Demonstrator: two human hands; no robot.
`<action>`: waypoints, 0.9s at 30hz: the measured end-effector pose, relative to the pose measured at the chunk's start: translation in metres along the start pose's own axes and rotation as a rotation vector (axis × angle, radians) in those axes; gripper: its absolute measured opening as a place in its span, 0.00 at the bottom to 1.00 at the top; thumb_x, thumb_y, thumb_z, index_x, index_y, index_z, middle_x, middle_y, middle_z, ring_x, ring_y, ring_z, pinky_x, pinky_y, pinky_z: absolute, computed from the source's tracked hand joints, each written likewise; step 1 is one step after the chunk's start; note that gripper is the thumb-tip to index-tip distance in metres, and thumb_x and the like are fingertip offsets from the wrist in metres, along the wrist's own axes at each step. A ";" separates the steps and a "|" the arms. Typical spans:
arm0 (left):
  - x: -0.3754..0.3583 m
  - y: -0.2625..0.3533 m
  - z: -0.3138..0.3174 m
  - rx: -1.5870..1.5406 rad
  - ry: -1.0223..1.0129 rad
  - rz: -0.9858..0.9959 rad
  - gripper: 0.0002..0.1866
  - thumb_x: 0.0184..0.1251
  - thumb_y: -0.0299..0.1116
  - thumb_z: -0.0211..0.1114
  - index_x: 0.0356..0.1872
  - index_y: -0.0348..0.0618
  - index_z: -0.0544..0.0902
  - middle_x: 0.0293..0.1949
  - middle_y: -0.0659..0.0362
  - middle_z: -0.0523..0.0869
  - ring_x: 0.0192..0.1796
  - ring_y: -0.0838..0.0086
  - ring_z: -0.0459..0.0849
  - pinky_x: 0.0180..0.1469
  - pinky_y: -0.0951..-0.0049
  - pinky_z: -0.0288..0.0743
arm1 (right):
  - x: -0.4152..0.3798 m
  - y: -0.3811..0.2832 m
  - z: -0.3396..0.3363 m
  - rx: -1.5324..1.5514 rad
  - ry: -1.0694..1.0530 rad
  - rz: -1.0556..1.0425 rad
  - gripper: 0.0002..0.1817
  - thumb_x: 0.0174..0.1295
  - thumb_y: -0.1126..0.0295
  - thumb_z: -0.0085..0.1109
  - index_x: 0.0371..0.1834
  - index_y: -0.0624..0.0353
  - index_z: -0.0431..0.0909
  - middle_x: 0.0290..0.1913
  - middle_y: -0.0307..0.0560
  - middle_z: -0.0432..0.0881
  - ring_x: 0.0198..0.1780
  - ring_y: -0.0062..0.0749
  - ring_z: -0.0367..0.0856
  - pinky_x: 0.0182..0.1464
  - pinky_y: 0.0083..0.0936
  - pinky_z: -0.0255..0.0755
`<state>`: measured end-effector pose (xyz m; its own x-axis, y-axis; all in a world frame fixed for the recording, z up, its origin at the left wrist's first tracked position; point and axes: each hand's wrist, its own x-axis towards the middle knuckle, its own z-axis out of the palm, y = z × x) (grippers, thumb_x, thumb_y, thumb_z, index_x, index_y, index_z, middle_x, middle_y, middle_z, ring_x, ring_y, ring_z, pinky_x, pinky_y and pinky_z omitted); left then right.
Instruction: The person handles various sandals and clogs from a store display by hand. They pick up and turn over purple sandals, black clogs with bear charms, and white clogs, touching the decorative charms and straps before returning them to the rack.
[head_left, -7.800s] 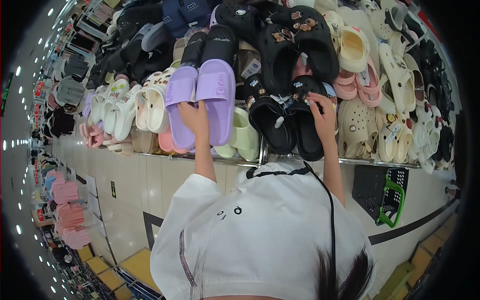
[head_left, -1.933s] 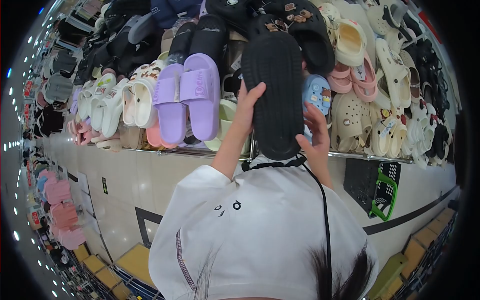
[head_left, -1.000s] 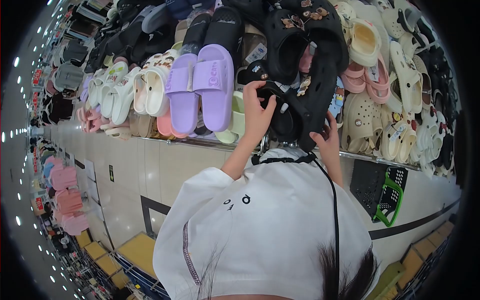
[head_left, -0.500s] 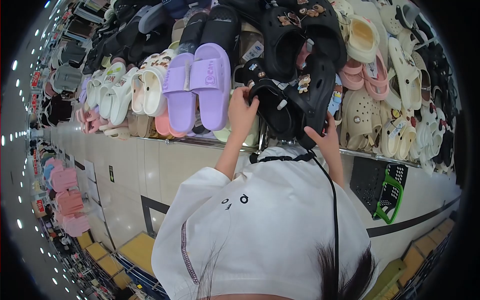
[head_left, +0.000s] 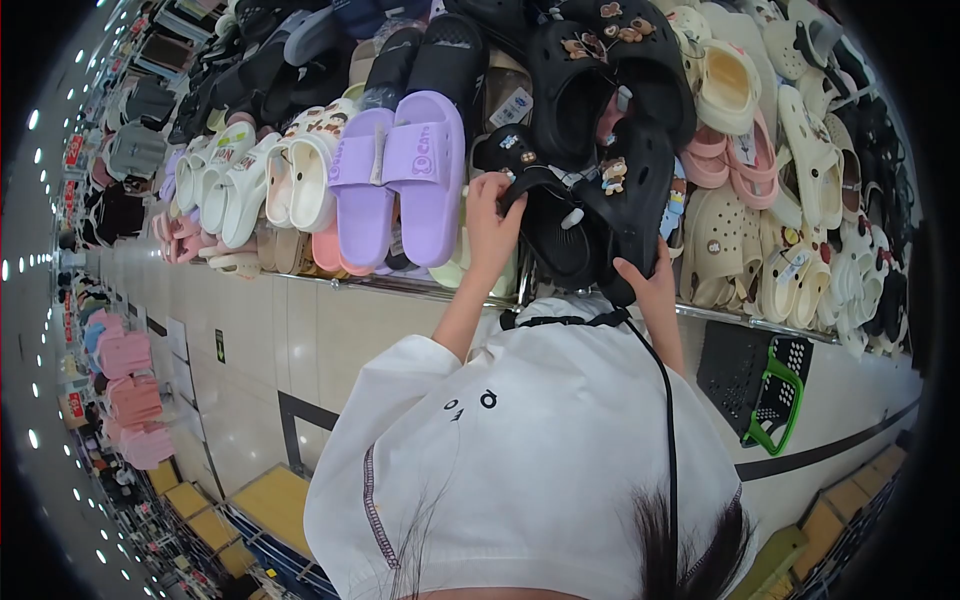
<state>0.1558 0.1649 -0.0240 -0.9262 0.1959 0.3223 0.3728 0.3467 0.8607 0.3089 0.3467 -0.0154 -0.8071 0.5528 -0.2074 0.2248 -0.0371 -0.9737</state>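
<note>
Just beyond the near chrome rail (head_left: pixel 340 284), I see the right hand (head_left: pixel 650 285) holding the heel of the right black clog (head_left: pixel 645 185) between thumb and fingers. Slightly farther, the left hand (head_left: pixel 490 228) pinches a dark edge of the left black clog (head_left: pixel 563 250); whether strap or rim, I cannot tell. The pair lies between both hands, its long axis going near to far, heels near, each hand closest to its own clog. Beyond the toes rest bear-charm clogs (head_left: pixel 572 112).

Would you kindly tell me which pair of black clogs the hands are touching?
The front black clogs: the left hand touches the left one, the right hand the right one's near end. The rear black clogs behind them are untouched.
</note>
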 end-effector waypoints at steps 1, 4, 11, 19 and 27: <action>0.000 0.000 0.000 0.001 0.002 -0.002 0.09 0.58 0.27 0.66 0.38 0.40 0.76 0.42 0.57 0.76 0.39 0.71 0.76 0.39 0.75 0.70 | 0.000 -0.001 0.000 -0.001 -0.003 0.001 0.46 0.48 0.64 0.72 0.66 0.73 0.56 0.56 0.58 0.73 0.54 0.36 0.75 0.56 0.25 0.69; 0.001 0.001 0.000 0.021 0.001 0.206 0.09 0.58 0.24 0.64 0.39 0.40 0.75 0.46 0.58 0.76 0.44 0.72 0.75 0.43 0.74 0.69 | -0.001 -0.004 -0.002 0.099 -0.013 0.086 0.45 0.47 0.67 0.71 0.66 0.73 0.56 0.56 0.57 0.73 0.54 0.36 0.75 0.56 0.25 0.68; 0.002 -0.003 0.004 -0.214 -0.024 0.067 0.08 0.61 0.25 0.63 0.40 0.41 0.75 0.48 0.61 0.77 0.45 0.77 0.74 0.45 0.77 0.66 | -0.010 -0.002 -0.007 0.159 0.083 0.065 0.42 0.46 0.69 0.68 0.65 0.71 0.60 0.55 0.54 0.74 0.52 0.35 0.75 0.56 0.25 0.68; 0.007 0.000 0.001 -0.385 -0.059 -0.127 0.12 0.56 0.26 0.67 0.40 0.42 0.75 0.46 0.61 0.74 0.45 0.73 0.72 0.47 0.73 0.66 | -0.014 -0.022 -0.006 0.206 0.089 0.033 0.39 0.47 0.68 0.65 0.64 0.69 0.62 0.53 0.51 0.75 0.50 0.32 0.75 0.55 0.23 0.68; 0.000 0.000 -0.005 -0.323 -0.135 -0.117 0.21 0.53 0.34 0.71 0.49 0.43 0.77 0.48 0.58 0.75 0.51 0.68 0.72 0.54 0.69 0.66 | -0.009 -0.021 -0.017 0.120 0.007 0.075 0.31 0.50 0.66 0.61 0.59 0.67 0.68 0.48 0.48 0.77 0.47 0.29 0.76 0.52 0.21 0.68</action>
<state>0.1551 0.1601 -0.0216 -0.9377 0.2985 0.1780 0.2078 0.0708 0.9756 0.3209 0.3569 0.0090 -0.7867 0.5506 -0.2794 0.2165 -0.1777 -0.9600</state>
